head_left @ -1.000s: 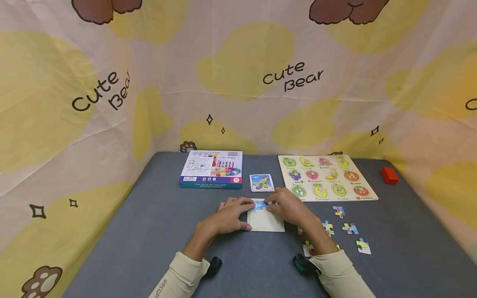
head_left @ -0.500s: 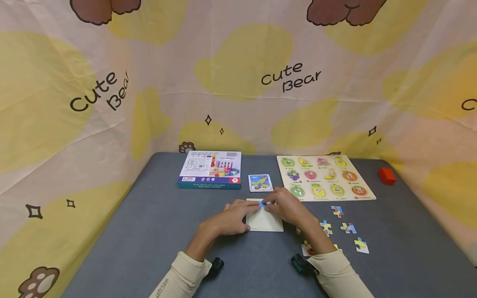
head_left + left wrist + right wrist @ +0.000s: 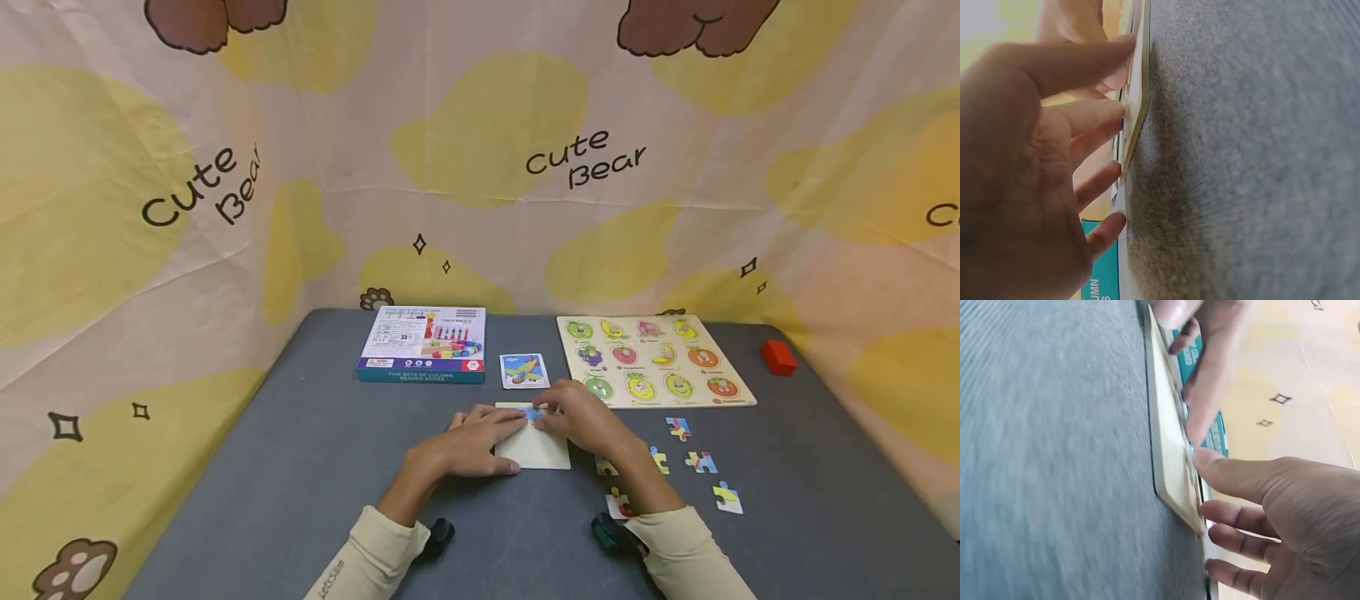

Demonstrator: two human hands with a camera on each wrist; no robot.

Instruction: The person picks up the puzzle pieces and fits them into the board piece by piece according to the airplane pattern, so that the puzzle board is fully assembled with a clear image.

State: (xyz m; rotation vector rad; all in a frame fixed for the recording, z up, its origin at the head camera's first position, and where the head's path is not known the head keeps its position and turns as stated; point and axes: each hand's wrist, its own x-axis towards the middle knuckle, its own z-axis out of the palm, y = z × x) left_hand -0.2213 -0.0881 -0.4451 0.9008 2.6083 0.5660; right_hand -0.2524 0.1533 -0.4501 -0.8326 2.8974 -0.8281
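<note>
Lying nearest on the grey bench (image 3: 315,467), cream sleeves (image 3: 675,554) and two dark wrist units (image 3: 611,535). Just beyond, resting together on the small pale puzzle tray (image 3: 536,450): left hand (image 3: 468,442) lying flat along the tray's left edge, fingers straight and pressing on the board, thumb by its near corner; right hand (image 3: 581,417) coming in from the other side, fingertips pressing a blue puzzle piece (image 3: 532,413) down at the tray's far edge. Showing in the left wrist view, straight fingers (image 3: 1094,112) touching the thin edge of the tray (image 3: 1141,81) lying flat on the bench; in the right wrist view, the thumb (image 3: 1235,478) touching the tray's upper face (image 3: 1169,431), other fingers loosely extended beside it. Meeting over the blue piece, fingertips of both hands, nearly touching each other. Lying scattered to the right of the tray, loose jigsaw pieces (image 3: 703,461), some partly hidden behind the right forearm. Farther back, sitting just beyond the tray, a small picture card (image 3: 524,370) showing a yellow plane. Left of it, lying flat, a blue-edged toy box (image 3: 423,342); right of it, a wooden fruit peg board (image 3: 651,358). Sitting apart near the right far corner, a red block (image 3: 778,357). Hanging behind everything, a cloth backdrop (image 3: 480,150) printed "Cute Bear".
</note>
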